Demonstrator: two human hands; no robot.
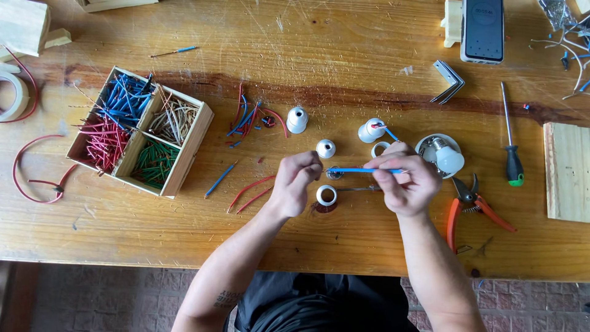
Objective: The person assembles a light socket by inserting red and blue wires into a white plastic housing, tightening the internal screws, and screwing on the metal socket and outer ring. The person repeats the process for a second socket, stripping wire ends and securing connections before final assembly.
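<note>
Both hands (353, 178) level — fingers (all) pinched

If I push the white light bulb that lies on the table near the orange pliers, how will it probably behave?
The light bulb has a rounded body and lies beside a round white fitting, so a push would probably make it roll. It looks hollow, so likely light. If it is glass, it may break near the table edge.

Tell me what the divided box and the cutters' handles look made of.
Divided box: bare, unpainted wood, likely thin board; pale grain shows on the walls. Cutters: handles look like smooth orange plastic or rubber coating, evenly coloured; jaws are dark metal.
</note>
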